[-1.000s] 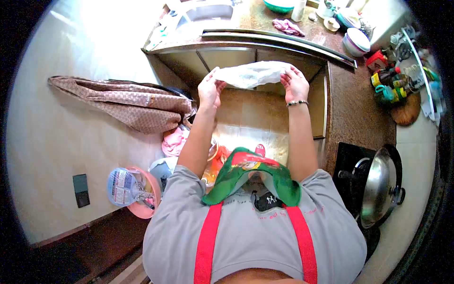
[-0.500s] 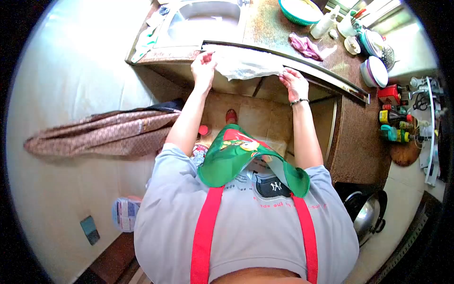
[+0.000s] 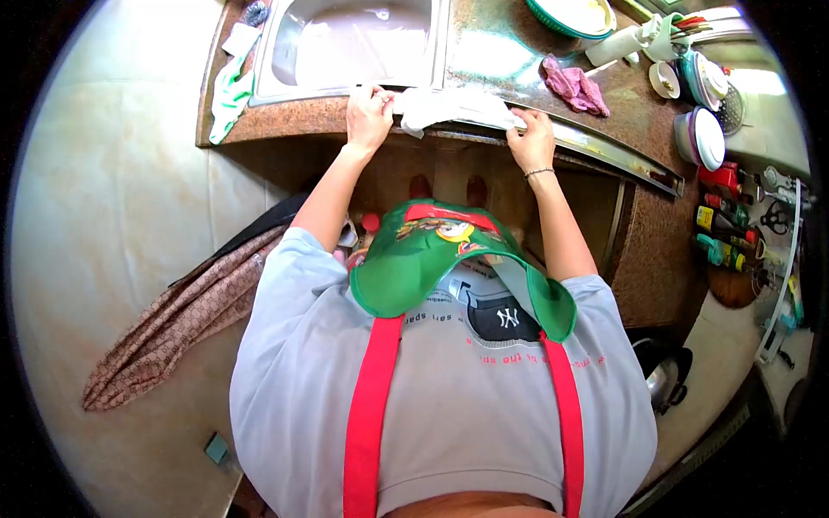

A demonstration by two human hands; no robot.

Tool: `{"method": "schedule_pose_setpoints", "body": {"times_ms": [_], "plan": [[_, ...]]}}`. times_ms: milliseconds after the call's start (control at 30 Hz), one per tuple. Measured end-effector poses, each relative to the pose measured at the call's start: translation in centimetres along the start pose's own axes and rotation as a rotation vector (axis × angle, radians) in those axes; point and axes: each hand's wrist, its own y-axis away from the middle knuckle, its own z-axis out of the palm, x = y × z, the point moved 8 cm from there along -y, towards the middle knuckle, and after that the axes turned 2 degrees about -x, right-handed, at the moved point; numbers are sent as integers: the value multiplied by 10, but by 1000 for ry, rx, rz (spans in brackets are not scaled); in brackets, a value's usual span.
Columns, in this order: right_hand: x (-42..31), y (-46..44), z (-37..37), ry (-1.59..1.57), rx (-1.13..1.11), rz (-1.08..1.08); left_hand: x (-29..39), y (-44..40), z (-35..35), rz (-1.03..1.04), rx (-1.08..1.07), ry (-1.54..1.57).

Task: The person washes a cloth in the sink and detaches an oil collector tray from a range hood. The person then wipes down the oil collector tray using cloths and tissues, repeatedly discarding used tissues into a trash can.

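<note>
A thin white cloth (image 3: 456,107) lies stretched across the front edge of the counter, its near side hanging a little over the rim. My left hand (image 3: 370,119) is closed at the cloth's left end, close to the near rim of the sink. At the other end my right hand (image 3: 532,140) pinches the cloth, thumb below and fingers above. A dark beaded bracelet circles the right wrist. The metal strip (image 3: 604,154) along the counter edge continues to the right of this hand.
The steel sink (image 3: 439,43) is set in the brown counter (image 3: 492,34). A pink rag (image 3: 577,86), a green basket (image 3: 553,24) and a white bottle (image 3: 615,45) stand or lie on the right. A green cloth (image 3: 230,97) drapes at the left corner. Brown patterned fabric (image 3: 190,319) hangs at left.
Both hands have brought the white cloth from hanging in front of the counter up onto its edge. My body has come nearer the counter, and both shoes now show below.
</note>
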Motion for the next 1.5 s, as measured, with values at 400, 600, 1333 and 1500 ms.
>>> {"method": "schedule_pose_setpoints", "body": {"times_ms": [400,600,1333,1500], "plan": [[-94,-25,98,-188,-522,-329,-34,-4,-21,-313,-140,-45],[-127,-44,109,-215,-535,-335,-49,1,-8,-332,-335,107],[-164,-49,147,401,-623,-932,-52,-28,-10,-26,-478,-167],[-158,-52,143,431,-553,-888,-47,-35,-7,33,-571,-236]]}}
